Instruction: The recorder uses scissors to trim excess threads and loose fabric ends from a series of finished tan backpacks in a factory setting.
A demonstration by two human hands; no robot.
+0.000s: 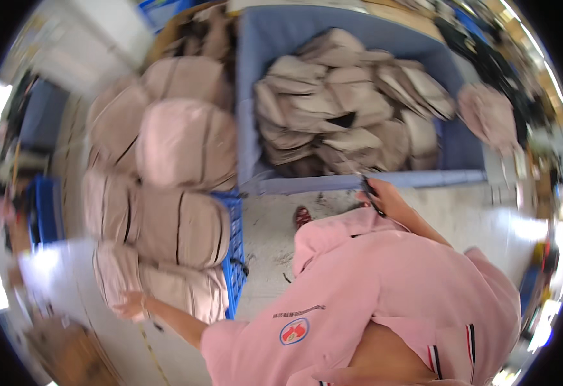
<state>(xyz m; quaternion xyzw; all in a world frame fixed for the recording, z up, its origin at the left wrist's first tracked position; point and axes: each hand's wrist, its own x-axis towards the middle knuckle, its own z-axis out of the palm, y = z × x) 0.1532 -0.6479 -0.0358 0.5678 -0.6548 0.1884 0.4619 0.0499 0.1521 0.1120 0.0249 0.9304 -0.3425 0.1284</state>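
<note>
At the lower left, my left hand (130, 304) grips the end of a pinkish-beige bag (181, 286), the nearest in a stack of similar bags. Its fingers are slightly blurred against the fabric. My right hand (387, 198) is closed around the black handles of a pair of scissors (369, 195), held in front of my body close to the bin's near rim. The thin blades point away from me toward the bin and are hard to make out. More rounded bags with dark zipper lines, such as the light pink bag (181, 143), lie beyond my left hand.
A large blue-grey bin (365, 182) full of piled beige bags (352, 96) stands ahead. A blue plastic crate (235, 257) sits under the stacked bags. Another beige bag (489, 116) is right of the bin. Scraps lie on the pale floor (265, 241).
</note>
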